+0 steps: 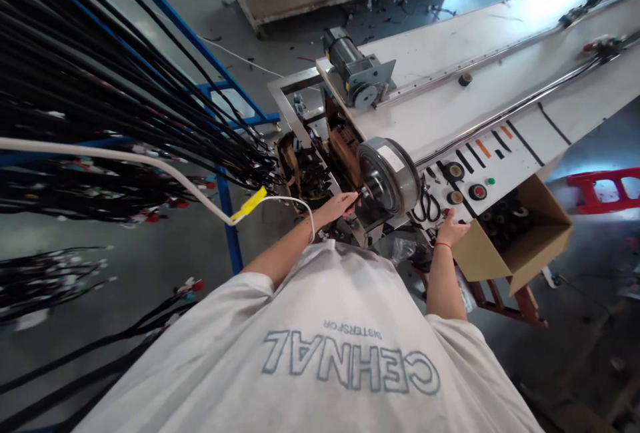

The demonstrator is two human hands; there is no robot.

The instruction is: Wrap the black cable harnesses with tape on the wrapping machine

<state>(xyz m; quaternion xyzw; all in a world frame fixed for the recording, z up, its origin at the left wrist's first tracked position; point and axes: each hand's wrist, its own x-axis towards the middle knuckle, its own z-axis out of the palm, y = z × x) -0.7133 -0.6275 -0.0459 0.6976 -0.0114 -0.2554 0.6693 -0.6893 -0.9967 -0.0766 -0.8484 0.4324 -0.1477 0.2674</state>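
Observation:
My left hand (343, 206) is closed near the hub of a large reel of clear tape-like film (389, 176), its fingertips at a small piece I cannot make out. A white cable (295, 200) hangs over my left forearm. My right hand (453, 228) is at the near edge of the white bench, its visible fingers apart and the rest partly hidden. A small red item lies by its fingertips. Beside it are black-handled scissors (427, 206) and a roll of tape (455, 198), with another tape roll (455, 170) just behind.
A motor (345, 53) sits on the long conveyor bench (425, 106). Near the right hand are a red push button (479, 191) and an open cardboard box (540, 236) of dark rolls. Black cable bundles (125, 93) hang from a blue rack (230, 220) at left.

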